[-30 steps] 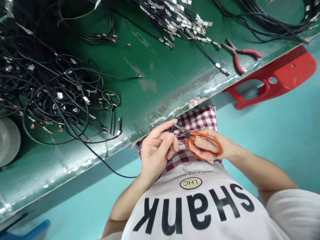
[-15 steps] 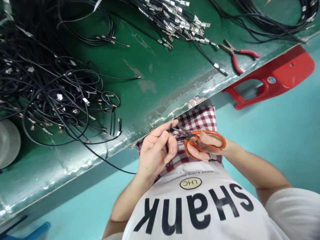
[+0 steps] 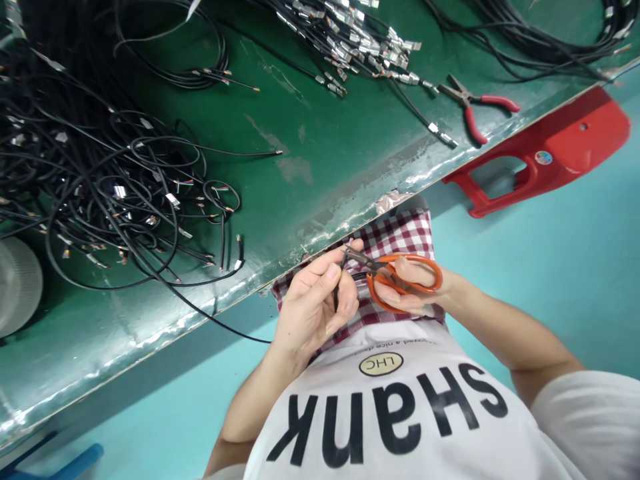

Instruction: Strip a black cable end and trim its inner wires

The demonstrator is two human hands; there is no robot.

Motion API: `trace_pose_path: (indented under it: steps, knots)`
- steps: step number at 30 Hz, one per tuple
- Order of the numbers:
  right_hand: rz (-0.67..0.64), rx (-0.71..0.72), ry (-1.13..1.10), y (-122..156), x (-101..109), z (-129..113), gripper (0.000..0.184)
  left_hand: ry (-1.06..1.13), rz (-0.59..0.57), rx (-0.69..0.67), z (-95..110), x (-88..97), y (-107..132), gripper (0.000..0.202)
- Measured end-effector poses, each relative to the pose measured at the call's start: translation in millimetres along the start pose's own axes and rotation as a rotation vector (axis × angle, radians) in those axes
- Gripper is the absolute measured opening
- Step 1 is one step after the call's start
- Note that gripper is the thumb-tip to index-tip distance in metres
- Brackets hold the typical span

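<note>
Here, L hand (image 3: pixel 310 307) closed in a pinch, thumb and fingers gripping a thin black insulated cable (image 3: pixel 336 287) upright, its end rising just beside the scissor tips, above the bench's front edge. R hand (image 3: pixel 413 293) closed on small scissors (image 3: pixel 400 280), fingers thru smooth orange plastic loop handles; the slim steel blades lie almost together, tips at the cable, contact not resolvable. Behind: green-painted workbench (image 3: pixel 320 133), glossy, w/ scuffed, pale, worn patches and a shiny, bent metal edge. On it: tangled heap of black cables (image 3: pixel 100 187) w/ stripped, coppery wire ends; bunch of cables w/ silvery metal crimp terminals (image 3: pixel 360 47); red-handled pliers (image 3: pixel 473 100), steel jaws apart. Below edge: red molded plastic stool (image 3: pixel 545 147) w/ oval cut-out, on teal floor (image 3: pixel 575 280). Red-and-white checked cloth (image 3: pixel 400 237) across lap, beneath hands; white printed T-shirt (image 3: pixel 380 413) at lower frame.
</note>
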State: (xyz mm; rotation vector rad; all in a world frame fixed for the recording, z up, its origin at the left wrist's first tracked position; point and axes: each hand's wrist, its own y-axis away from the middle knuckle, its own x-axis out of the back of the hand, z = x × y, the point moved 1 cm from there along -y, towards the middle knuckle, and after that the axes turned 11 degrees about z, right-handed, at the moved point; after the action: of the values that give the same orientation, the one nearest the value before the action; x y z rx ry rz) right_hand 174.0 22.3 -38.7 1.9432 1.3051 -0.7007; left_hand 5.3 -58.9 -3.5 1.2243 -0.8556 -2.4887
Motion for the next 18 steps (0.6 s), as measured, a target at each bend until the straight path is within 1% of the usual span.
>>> trace_pose_path:
  steps: [4,9,12,16,18]
  knots:
    - [-0.026,-0.002,-0.024,1.7,-0.2,0.4,0.057,0.001,-0.026,0.004,0.4,1.6,-0.2,0.028]
    - [-0.012,0.002,-0.016,3.8,1.5,3.3,0.058,0.007,-0.045,0.012,0.7,2.3,-0.2,0.028]
    - [0.031,0.012,0.024,3.5,0.4,2.8,0.056,0.0,-0.04,0.009,1.0,2.6,-0.1,0.029]
    - [0.117,0.046,0.123,3.9,-4.2,-3.5,0.053,-0.015,-0.025,-0.006,0.2,3.5,-0.5,0.029]
    - [0.162,0.032,0.18,5.7,-5.1,-6.9,0.05,-0.027,-0.016,-0.008,-0.7,3.8,-0.9,0.028]
